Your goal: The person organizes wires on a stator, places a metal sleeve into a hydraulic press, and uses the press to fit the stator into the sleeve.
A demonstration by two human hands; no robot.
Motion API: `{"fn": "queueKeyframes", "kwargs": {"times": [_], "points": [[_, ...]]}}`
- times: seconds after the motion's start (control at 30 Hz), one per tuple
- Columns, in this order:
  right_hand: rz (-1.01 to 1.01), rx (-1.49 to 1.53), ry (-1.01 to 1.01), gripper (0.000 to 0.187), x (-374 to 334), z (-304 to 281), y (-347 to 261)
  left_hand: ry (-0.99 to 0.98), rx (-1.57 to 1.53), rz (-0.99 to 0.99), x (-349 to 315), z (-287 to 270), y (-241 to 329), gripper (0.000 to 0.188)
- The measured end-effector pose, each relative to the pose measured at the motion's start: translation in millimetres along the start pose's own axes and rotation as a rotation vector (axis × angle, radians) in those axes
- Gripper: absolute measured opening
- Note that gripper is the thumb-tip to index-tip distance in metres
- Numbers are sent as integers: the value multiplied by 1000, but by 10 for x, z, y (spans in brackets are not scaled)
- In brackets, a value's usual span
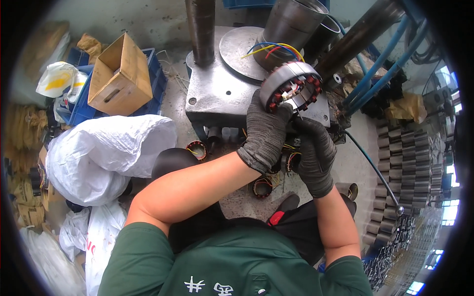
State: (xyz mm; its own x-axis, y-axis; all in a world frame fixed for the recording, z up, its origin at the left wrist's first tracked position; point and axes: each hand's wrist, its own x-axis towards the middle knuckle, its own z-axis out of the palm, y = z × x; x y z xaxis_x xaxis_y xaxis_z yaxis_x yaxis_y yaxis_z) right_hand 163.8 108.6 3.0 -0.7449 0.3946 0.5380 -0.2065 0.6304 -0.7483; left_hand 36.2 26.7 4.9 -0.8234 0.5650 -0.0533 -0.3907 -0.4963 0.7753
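Observation:
A motor stator [274, 88], a grey steel ring with copper-red windings inside, is held tilted above the metal machine table. Blue, yellow and red wires [280, 47] fan out from its far side. My left hand [266, 129], in a dark grey knit glove, grips the ring at its near left edge. Just below the ring's near opening is my gloved right hand [316, 153], its fingers bent together by the windings. Whatever lies between those fingertips is too small and hidden to make out.
Behind the stator stands a wide steel cylinder [296, 24] on a round plate [237, 52]; a thick post [200, 32] rises at left. More stators [262, 187] lie on the floor. A wooden box [121, 76], white sacks [106, 158], blue hoses [380, 64] and stacked metal rings [405, 163] surround me.

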Motion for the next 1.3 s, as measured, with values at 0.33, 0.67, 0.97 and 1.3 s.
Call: {"fn": "queueKeyframes", "kwargs": {"times": [0.33, 0.67, 0.97, 1.3], "points": [[-129, -224, -100, 21, 57, -220, -402, -114, 113, 125, 121, -111, 28, 47], [155, 303, -62, 27, -49, -500, -388, -322, 624, 738, 283, -128, 242, 42], [226, -69, -361, 23, 13, -927, -278, -434, 35, -49, 78, -19, 507, 53], [325, 246, 136, 27, 60, -1069, -214, -438, 652, 531, 123, -95, 141, 36]]}}
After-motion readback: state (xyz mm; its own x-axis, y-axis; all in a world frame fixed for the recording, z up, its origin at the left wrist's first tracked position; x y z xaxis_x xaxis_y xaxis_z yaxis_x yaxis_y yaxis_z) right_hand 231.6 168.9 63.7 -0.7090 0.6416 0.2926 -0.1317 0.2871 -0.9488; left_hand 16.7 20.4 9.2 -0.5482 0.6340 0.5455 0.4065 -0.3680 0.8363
